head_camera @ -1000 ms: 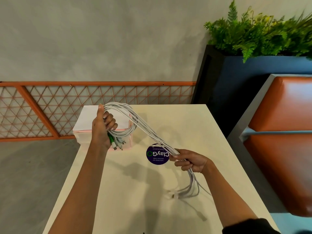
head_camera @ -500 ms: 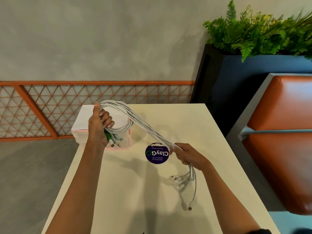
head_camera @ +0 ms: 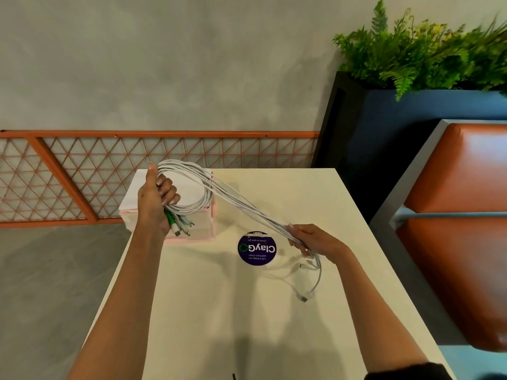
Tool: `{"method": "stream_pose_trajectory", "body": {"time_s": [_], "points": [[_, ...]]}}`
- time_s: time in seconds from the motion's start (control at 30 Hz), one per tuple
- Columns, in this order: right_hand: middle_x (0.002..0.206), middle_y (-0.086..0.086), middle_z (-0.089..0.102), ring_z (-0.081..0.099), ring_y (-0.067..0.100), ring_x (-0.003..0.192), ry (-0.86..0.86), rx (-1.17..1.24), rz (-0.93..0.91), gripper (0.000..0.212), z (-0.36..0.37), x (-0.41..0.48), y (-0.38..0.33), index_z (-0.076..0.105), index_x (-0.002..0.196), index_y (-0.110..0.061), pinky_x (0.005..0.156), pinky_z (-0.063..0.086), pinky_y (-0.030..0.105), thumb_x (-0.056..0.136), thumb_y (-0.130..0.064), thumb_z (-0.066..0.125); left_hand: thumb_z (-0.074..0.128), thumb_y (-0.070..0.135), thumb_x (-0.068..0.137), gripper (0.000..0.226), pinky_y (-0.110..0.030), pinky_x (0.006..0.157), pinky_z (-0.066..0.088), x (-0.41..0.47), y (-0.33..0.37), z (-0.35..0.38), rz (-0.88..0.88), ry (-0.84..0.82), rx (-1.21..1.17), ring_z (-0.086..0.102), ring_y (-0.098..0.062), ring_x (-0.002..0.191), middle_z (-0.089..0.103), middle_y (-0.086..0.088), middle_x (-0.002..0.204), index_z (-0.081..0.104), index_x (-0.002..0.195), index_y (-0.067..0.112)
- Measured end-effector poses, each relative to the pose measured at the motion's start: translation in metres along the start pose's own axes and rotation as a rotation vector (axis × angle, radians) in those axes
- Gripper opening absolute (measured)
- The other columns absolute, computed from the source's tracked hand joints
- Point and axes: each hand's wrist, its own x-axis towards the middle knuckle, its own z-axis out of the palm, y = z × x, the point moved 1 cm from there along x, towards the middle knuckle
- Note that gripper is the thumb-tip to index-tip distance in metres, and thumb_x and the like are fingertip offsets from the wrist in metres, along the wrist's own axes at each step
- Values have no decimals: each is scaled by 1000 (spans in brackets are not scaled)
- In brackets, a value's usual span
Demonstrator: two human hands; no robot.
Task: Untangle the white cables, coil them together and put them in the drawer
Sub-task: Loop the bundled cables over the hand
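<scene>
The white cables (head_camera: 247,205) hang as one bundle above the worktop (head_camera: 219,311), a loop held in the left hand (head_camera: 153,204) with a closed grip, the tail pinched in the right hand (head_camera: 312,241); coiling seems partly done, the far-left drawer (head_camera: 199,229) not yet used

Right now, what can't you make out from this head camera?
All head view.
Drawer box: front hidden by the left hand and plugs; open or closed, unclear.
White cables: strands overlap; count unclear.
Loose ends under the right hand: too small.
Dark object: cut off by bottom edge.
</scene>
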Motion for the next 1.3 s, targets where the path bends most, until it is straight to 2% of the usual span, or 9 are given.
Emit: {"method": "stream_pose_trajectory", "body": {"time_s": [0.13,0.3,0.47,0.57,0.67,0.87,1.0,1.17,1.3], "points": [[58,-7,51,48,7,56,120,-157,-12,50,2,9,6,48,63,-18,69,41,22,94,-56,39,43,44,99,44,-17,38,19,0,-2,-1,-3,22,33,19,-4,35,24,12,43,31,62,22],[51,-8,37,31,10,49,264,77,47,51,12,6,4,49,62,-16,50,30,22,94,-55,41,41,43,100,44,-17,38,19,0,-4,1,-8,28,36,20,-4,34,25,11,42,32,62,22],[59,-5,24,15,10,51,-4,371,45,47,13,-4,8,41,71,-20,44,14,21,88,-64,42,42,45,99,44,-18,39,17,8,2,-7,-3,9,22,18,-4,35,23,12,43,31,63,23],[67,-1,22,17,7,49,-199,530,50,33,3,-5,13,41,82,-20,41,16,17,82,-33,71,42,45,99,43,-18,38,17,11,6,-14,-2,24,12,18,-4,35,22,11,44,32,63,23],[68,1,22,19,5,46,-210,625,44,27,-4,-5,17,42,86,-18,39,18,15,84,-7,67,43,46,99,44,-17,37,18,10,8,-18,9,32,14,18,-4,35,22,11,44,31,63,23],[76,6,66,43,8,46,144,488,-77,34,-1,-3,20,54,90,-3,41,33,17,75,-25,74,42,44,99,44,-17,38,18,8,5,-12,7,49,60,19,-4,35,25,12,43,32,62,22],[70,9,68,60,14,52,360,322,-98,7,3,6,26,65,79,-6,56,45,25,84,-9,69,44,43,99,45,-17,38,21,4,3,-6,14,61,108,21,-4,35,26,12,43,33,61,21],[68,-3,64,51,14,59,656,-206,-31,22,12,21,36,67,80,-22,57,38,29,94,-34,56,47,44,98,46,-17,40,22,-3,-3,1,8,58,111,21,-4,36,27,11,44,34,60,21],[75,-5,58,53,19,72,758,-255,36,20,21,24,31,63,95,-23,57,36,29,100,-25,43,47,44,98,45,-17,39,22,-6,-5,6,-2,54,79,21,-4,36,27,11,44,35,60,22]]}}
